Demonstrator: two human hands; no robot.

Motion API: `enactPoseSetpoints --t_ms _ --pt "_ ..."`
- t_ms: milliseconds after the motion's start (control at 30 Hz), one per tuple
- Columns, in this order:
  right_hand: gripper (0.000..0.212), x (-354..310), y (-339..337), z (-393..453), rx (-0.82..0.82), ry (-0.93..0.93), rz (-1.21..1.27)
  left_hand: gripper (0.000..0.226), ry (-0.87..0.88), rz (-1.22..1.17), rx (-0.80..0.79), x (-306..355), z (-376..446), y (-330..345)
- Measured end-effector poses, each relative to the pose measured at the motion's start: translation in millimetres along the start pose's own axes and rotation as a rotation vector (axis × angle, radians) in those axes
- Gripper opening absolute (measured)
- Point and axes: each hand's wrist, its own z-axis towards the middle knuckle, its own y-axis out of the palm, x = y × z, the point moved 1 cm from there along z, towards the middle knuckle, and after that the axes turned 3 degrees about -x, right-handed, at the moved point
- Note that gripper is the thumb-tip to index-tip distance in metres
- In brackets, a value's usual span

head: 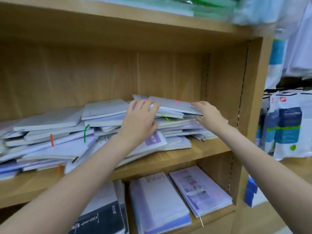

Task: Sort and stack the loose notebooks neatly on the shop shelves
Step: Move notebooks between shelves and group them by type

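From my remote station I recorded a wooden shelf unit [249,98] filling most of the head view, with its middle shelf board [194,154] carrying the work. Across that board lay a long, untidy heap of loose notebooks [55,132], pale grey and lilac, overlapping at varied angles from the left edge to near the right upright, several showing coloured ribbon markers in red, green and orange. On the lower shelf [217,215] I noted flatter stacks: purple-printed notebooks [199,190] at the right, a pale stack beside them, and a black-covered book [103,220] at the left. To the right of the unit stood white and blue packets [287,127]; green and clear plastic-wrapped stock [185,5] sat on the top shelf. At the right end of the heap, the top grey notebook [173,104], marked with a small pink spot, lay tilted on the pile. My left hand [140,119] rested on the pile with fingers spread, its fingertips touching that notebook's left edge. My right hand [207,114] met its right end with fingers extended; I could not tell whether the thumb gripped beneath.
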Motion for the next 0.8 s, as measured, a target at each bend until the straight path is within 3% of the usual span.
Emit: enactPoseSetpoints --t_ms 67,167,300,467,533,633,667,800 --pt "0.043 5.6 -2.1 7.7 0.014 -0.039 -0.066 0.043 -0.001 -0.024 -0.129 -8.9 12.6 1.5" --pt "0.025 9.4 -16.8 15.1 0.148 -0.119 -0.152 0.042 -0.079 -0.168 -0.197 -25.5 23.5 3.9" --pt "0.022 2.7 -29.3 22.9 0.302 -0.195 -0.166 0.076 -0.116 -0.214 -0.042 -26.8 25.3 -3.4" --pt "0.025 -1.8 -27.5 52.2 0.329 -0.256 -0.105 0.074 -0.091 -0.044 0.073 -27.1 44.1 -9.8" --pt "0.036 5.0 -25.3 73.3 0.224 -0.250 -0.024 0.063 -0.126 0.006 0.072 -33.6 59.0 -10.1" --pt "0.055 18.7 -11.7 89.9 -0.226 -0.095 -0.060 0.047 -0.199 0.034 -0.104 -39.3 78.0 0.0" --pt "0.058 22.9 -7.8 88.7 -0.308 -0.036 -0.066 0.045 -0.209 0.040 -0.158 -39.1 82.6 3.3" --pt "0.058 35.7 -3.1 73.1 -0.307 0.082 0.166 0.031 -0.230 0.070 -0.250 -42.1 83.4 10.2"
